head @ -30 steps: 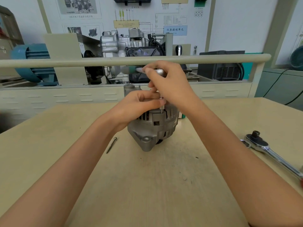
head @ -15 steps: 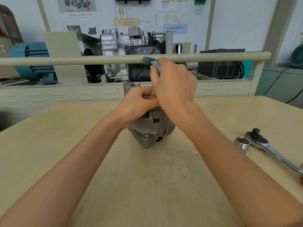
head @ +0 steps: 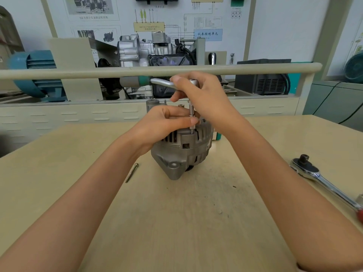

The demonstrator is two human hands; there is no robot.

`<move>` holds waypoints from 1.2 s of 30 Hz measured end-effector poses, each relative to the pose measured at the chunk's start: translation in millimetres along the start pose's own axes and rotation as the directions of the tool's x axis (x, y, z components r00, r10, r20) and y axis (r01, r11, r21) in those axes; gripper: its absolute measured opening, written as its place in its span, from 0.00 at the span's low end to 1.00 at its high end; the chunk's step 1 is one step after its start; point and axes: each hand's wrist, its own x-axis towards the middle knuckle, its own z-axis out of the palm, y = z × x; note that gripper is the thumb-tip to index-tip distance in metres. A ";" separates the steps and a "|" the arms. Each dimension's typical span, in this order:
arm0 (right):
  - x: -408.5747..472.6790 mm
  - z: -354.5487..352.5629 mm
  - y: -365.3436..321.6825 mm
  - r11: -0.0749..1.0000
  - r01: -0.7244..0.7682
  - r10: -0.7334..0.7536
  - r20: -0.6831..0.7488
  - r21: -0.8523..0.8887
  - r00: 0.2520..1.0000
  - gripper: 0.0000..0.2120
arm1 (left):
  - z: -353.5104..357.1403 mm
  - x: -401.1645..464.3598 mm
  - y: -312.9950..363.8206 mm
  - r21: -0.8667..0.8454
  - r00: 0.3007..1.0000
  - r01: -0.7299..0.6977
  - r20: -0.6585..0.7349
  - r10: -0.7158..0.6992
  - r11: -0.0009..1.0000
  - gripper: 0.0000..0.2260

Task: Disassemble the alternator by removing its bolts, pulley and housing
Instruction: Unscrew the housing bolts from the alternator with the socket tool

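Note:
A grey alternator (head: 182, 152) stands upright in the middle of the beige table (head: 176, 222). My right hand (head: 204, 97) grips the head of a small ratchet (head: 149, 82) whose green and grey handle points left. A thin extension (head: 191, 118) runs from the ratchet down to the alternator's upper housing. My left hand (head: 167, 122) rests on the alternator's top and pinches the extension between thumb and fingers. The bolt under the socket is hidden. A long loose bolt (head: 132, 172) lies on the table left of the alternator.
A large chrome ratchet (head: 322, 179) lies at the table's right edge. A beige rail (head: 78, 72) runs across behind the table, with an engine display (head: 153, 54) and a blue motor (head: 35, 73) beyond. A teal box (head: 217, 136) peeks out behind the alternator.
The small ratchet's handle has swung from pointing away to pointing left. My right hand rose slightly. My left hand kept its pinch on the extension.

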 end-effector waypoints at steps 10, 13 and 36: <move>-4.5 14.6 3.1 0.639 -0.088 -0.229 -0.298 -0.764 0.926 0.13 | 10.7 3.5 0.1 0.029 0.990 0.042 -0.136 -0.037 0.999 0.04; -2.3 7.9 4.1 0.797 -0.011 -0.186 -0.263 -0.604 0.947 0.14 | 8.2 2.1 1.8 0.021 0.995 0.047 -0.094 -0.045 0.999 0.04; -3.4 15.8 6.8 0.596 -0.082 -0.262 -0.290 -0.799 0.920 0.16 | 16.0 1.9 1.8 0.023 0.982 0.040 -0.187 -0.035 0.999 0.03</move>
